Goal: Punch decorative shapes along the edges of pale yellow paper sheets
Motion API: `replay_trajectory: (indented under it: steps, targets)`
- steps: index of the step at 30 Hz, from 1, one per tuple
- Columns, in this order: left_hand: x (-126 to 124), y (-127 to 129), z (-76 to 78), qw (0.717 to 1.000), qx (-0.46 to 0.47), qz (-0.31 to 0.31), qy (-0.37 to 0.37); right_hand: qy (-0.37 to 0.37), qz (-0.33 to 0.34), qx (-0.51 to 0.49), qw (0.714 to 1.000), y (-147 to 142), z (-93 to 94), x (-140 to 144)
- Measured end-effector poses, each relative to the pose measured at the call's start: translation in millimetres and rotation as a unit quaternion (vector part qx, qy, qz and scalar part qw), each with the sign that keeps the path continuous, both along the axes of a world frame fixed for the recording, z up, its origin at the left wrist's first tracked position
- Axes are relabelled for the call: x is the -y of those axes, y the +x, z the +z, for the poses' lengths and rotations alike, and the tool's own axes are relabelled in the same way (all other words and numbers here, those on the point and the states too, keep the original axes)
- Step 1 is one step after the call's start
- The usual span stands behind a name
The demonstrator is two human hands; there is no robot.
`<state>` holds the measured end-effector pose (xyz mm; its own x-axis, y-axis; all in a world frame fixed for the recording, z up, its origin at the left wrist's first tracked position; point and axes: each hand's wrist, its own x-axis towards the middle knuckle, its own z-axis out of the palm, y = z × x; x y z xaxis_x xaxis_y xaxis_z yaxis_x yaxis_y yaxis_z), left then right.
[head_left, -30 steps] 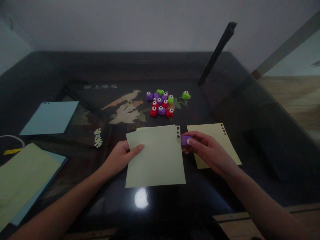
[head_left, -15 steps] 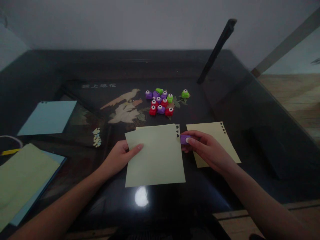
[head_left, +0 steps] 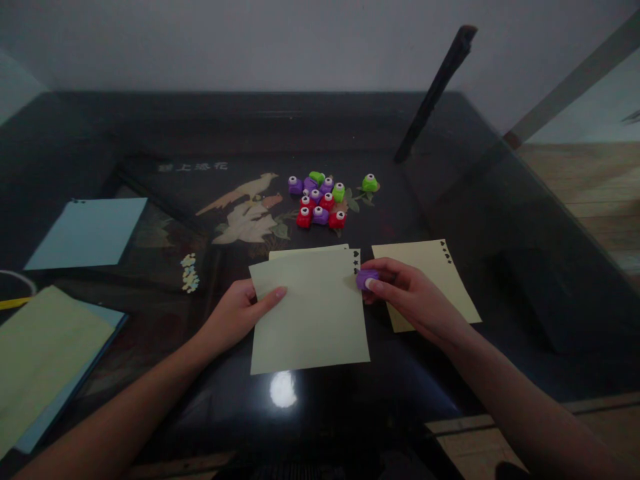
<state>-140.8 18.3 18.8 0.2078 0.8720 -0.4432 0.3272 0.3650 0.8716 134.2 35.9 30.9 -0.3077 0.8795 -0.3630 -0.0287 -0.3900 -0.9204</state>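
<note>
— Holding what, the right hand [head_left: 410, 297]?
— A purple punch [head_left: 367, 279], fingers pinched round it at the yellow paper's [head_left: 310, 313] right edge.
— The left hand [head_left: 237, 313]?
— Fingers grip that paper's left edge above the tabletop [head_left: 150, 127].

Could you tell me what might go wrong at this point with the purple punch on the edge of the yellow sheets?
The left hand pinches only the left edge of the yellow sheets, so they could slide under the push of the purple punch in the right hand. The sheets already lie slightly offset, so the new hole may miss the heart and star holes. The right thumb lies close to the punch's mouth and could be nipped.
</note>
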Motion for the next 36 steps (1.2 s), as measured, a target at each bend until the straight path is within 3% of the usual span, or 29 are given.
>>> replay_trajectory:
  steps: [21, 30, 36]
  targets:
    - [3, 5, 0.7, 0.998, -0.043, -0.009, 0.042, -0.025, -0.008, 0.002, 1.000, -6, -7.5, 4]
    - [0, 16, 17.2, 0.988, -0.108, -0.008, 0.114, 0.015, -0.037, 0.026, 0.999, -1, -0.3, 1]
    - [-5, 28, 21.9, 0.987, -0.097, -0.032, 0.123, 0.051, -0.044, 0.050, 0.996, 10, 7.8, -1]
